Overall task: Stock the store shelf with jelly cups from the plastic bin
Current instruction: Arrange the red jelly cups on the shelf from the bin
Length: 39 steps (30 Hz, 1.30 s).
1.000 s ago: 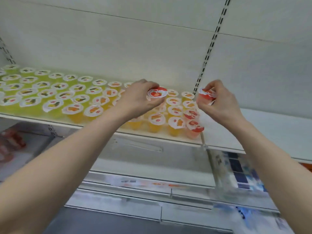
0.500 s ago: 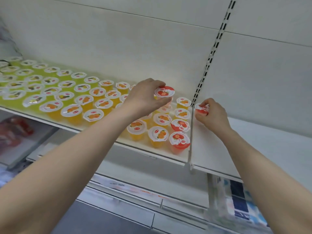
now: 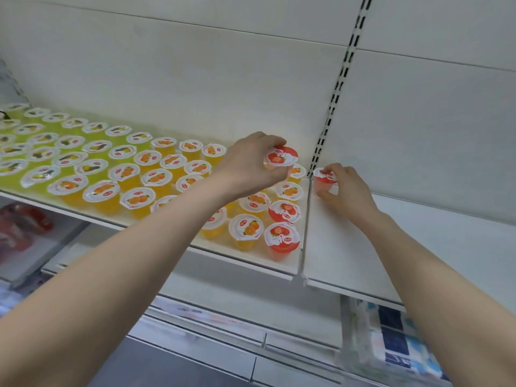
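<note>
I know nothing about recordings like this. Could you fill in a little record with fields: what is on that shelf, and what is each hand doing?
Left hand: grips a red-lidded jelly cup above the orange rows
Right hand: pinches a second red cup at the back of the right shelf panel
Left shelf panel: green cups at left, orange cups in the middle, two standing red cups at the right front
Second cup set down: cannot tell

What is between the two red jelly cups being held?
The head view shows an orange jelly cup and the shelf seam between the higher red cup in the left hand and the lower red cup in the right hand.
</note>
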Each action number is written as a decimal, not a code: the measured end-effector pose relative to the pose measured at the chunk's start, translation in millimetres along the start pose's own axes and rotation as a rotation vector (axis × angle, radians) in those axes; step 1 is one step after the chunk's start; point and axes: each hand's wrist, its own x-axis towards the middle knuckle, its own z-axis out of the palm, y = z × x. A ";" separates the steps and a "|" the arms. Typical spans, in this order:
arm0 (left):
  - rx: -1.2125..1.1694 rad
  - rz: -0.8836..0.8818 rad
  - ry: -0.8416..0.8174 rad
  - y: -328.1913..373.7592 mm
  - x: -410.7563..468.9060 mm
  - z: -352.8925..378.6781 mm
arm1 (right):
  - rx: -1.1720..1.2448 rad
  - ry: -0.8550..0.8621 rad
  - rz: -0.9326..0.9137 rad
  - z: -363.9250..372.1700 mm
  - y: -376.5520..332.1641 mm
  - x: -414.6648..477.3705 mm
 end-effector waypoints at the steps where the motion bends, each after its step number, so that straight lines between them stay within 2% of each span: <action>1: -0.009 0.013 -0.015 5.0 2.6 4.1 | -0.044 -0.021 -0.034 -4.9 3.6 -0.4; 7: -0.008 0.107 -0.117 34.4 22.1 42.4 | -0.310 -0.081 -0.113 -41.9 20.5 -7.7; 9: 0.059 0.139 -0.162 39.9 27.9 58.5 | -0.327 -0.069 -0.116 -50.5 23.7 -11.0; 13: 0.347 0.208 -0.222 43.2 35.8 83.0 | -0.364 -0.039 -0.137 -59.5 29.9 -16.9; 26: 0.439 0.177 -0.272 39.4 37.4 99.8 | -0.390 -0.016 -0.202 -60.6 32.2 -20.5; 33: 0.382 0.221 -0.104 20.1 20.8 54.5 | -0.397 0.050 -0.292 -71.9 -6.8 -16.8; 39: 0.448 0.193 0.057 -27.8 -21.3 -14.5 | -0.369 0.071 -0.462 -52.8 -78.1 -15.1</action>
